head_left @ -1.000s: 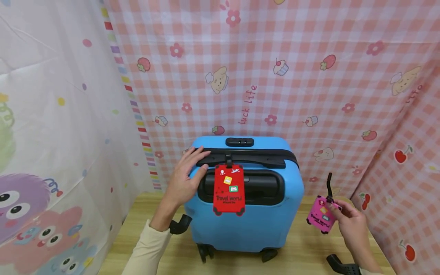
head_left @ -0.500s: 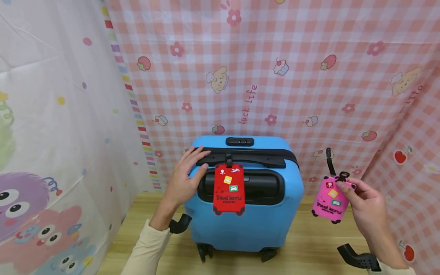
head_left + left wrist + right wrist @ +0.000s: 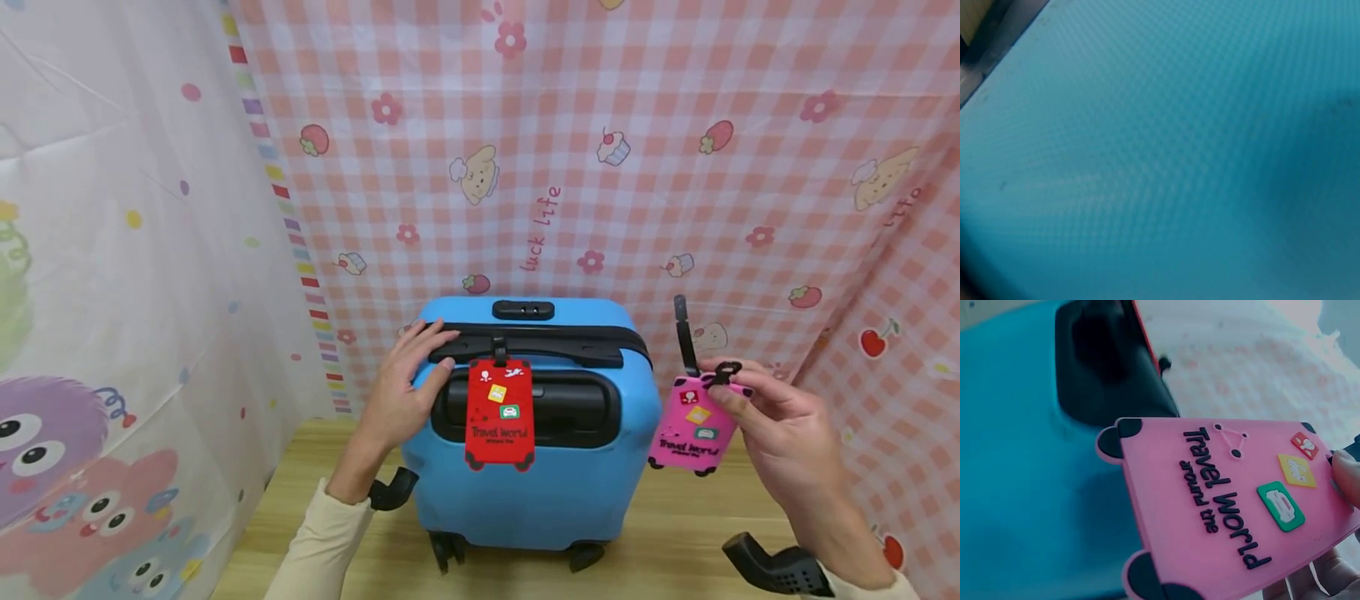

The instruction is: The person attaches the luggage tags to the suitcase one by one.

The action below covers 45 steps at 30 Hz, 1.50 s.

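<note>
A blue suitcase [image 3: 525,500] stands upright on its wheels in the head view. My left hand [image 3: 401,392] rests on its top left corner, fingers straight over the black side handle [image 3: 555,344]. A red luggage tag [image 3: 500,417] hangs by a black strap from that handle. To the suitcase's right, my right hand [image 3: 787,433] pinches a pink luggage tag [image 3: 690,429] near its top edge, with the black strap [image 3: 684,333] sticking up unfastened. The right wrist view shows the pink tag's printed face close up, with the thumb [image 3: 1347,477] on it. Only blue shell fills the left wrist view.
The suitcase stands on a wood-grain surface [image 3: 675,550], close to a pink checked cloth [image 3: 525,167] behind it. A white patterned cloth [image 3: 150,250] hangs on the left, and more checked cloth [image 3: 900,375] on the right.
My right hand has lifted the pink luggage tag, first to the right and then left toward the suitcase. Its strap now stands higher. The left hand and the suitcase have stayed put.
</note>
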Motion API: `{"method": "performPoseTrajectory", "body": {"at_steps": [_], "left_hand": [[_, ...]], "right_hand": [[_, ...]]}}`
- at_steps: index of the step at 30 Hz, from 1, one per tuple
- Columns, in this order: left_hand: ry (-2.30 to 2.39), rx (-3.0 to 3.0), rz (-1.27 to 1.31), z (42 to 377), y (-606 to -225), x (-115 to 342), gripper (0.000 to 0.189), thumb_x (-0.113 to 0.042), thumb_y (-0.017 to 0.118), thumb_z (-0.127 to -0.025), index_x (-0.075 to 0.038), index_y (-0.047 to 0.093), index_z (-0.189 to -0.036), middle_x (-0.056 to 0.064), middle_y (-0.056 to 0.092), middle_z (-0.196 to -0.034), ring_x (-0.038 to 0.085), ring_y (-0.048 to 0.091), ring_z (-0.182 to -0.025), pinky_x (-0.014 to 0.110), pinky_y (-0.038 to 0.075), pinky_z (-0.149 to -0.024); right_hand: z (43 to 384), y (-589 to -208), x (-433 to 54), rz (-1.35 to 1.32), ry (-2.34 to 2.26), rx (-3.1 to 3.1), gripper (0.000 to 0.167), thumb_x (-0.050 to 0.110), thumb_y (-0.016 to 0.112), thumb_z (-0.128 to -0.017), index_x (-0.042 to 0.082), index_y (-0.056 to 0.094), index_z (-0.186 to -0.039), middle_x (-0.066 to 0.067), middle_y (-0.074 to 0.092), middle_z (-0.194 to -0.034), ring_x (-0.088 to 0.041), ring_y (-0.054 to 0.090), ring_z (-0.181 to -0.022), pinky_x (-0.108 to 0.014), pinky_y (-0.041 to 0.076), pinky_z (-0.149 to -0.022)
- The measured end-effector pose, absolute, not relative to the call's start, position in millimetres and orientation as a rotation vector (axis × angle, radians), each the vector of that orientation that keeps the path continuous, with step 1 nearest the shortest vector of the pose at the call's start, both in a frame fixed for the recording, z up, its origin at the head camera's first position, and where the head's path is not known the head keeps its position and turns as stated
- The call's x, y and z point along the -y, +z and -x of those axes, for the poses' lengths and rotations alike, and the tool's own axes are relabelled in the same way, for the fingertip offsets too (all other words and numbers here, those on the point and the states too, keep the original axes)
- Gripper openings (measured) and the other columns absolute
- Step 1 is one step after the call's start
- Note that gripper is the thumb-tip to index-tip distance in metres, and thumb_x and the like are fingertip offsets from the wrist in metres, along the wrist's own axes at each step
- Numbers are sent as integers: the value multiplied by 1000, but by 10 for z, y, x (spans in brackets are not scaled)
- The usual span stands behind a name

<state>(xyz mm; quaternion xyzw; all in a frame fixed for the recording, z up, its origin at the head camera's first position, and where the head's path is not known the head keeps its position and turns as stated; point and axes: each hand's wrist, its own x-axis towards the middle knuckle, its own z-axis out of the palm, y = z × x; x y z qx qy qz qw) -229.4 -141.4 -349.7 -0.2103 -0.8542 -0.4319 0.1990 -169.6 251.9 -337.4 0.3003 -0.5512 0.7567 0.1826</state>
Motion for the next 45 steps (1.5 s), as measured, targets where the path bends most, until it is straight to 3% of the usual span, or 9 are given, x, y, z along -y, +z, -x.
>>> {"method": "performPoseTrajectory", "body": {"at_steps": [4, 10, 15, 20, 26, 32, 36, 39, 45], "left_hand": [[-1211, 2390, 585, 2290, -3500, 1415, 38, -30, 53, -101, -21, 59, -138, 2, 42, -155, 25, 23, -149, 63, 18, -116], [-1213, 2384, 590, 2291, -3497, 1413, 38, -30, 53, -101, -20, 59, -138, 2, 42, -155, 25, 23, -149, 63, 19, -116], [-1213, 2386, 589, 2288, -3500, 1415, 38, -30, 54, -101, -20, 59, -137, 2, 42, -155, 25, 24, -149, 64, 19, -116], [-1221, 2380, 594, 2287, -3493, 1410, 38, -30, 54, -101, -21, 60, -137, 2, 42, -155, 25, 23, -149, 64, 19, -116], [-1219, 2385, 593, 2286, -3499, 1417, 38, -30, 54, -101, -21, 60, -137, 2, 42, -155, 25, 24, -149, 64, 20, -115], [-1211, 2427, 610, 2275, -3434, 1435, 38, -29, 54, -101, -20, 59, -137, 3, 40, -156, 27, 22, -150, 64, 19, -116], [-1200, 2523, 652, 2245, -3299, 1465, 39, -25, 55, -101, -15, 58, -138, 9, 36, -158, 33, 18, -150, 65, 17, -116], [-1174, 2617, 676, 2218, -3163, 1453, 40, -22, 54, -101, -13, 56, -139, 13, 36, -157, 36, 20, -149, 66, 19, -115], [-1095, 2737, 705, 2185, -2984, 1351, 42, -33, 53, -102, -15, 56, -140, 7, 49, -147, 29, 41, -136, 56, 41, -107]], "right_hand": [[1634, -3261, -2377, -840, 2071, 1766, 25, -16, 49, -95, -12, 66, -113, -12, 67, -124, -21, 59, -119, -22, 54, -89], [1531, -3148, -2175, -790, 2030, 2046, 23, -9, 52, -97, -8, 66, -115, -6, 66, -128, -16, 67, -108, -23, 57, -77], [1466, -3090, -2019, -673, 2020, 2268, 22, 3, 58, -99, -4, 67, -118, -2, 67, -129, -15, 65, -113, -26, 57, -79], [1477, -3065, -1907, -541, 1944, 2443, 26, 15, 62, -98, 0, 69, -119, 3, 71, -120, -17, 68, -100, -29, 58, -74], [1522, -3026, -1789, -347, 1939, 2528, 35, 28, 66, -96, 2, 68, -121, -6, 73, -113, -21, 67, -88, -32, 58, -73], [1580, -2918, -1670, -143, 1942, 2534, 43, 33, 68, -94, 2, 65, -124, -7, 71, -97, -20, 66, -85, -30, 58, -74], [1610, -2866, -1575, -135, 1879, 2528, 44, 33, 69, -94, 3, 65, -125, -6, 68, -98, -20, 62, -88, -29, 56, -72], [1626, -2855, -1506, -166, 1790, 2531, 41, 33, 70, -93, 5, 68, -122, -9, 66, -99, -22, 62, -85, -29, 55, -69], [1665, -2835, -1453, -230, 1737, 2521, 36, 33, 70, -93, 7, 71, -117, -11, 67, -93, -23, 63, -79, -29, 54, -65]]}}
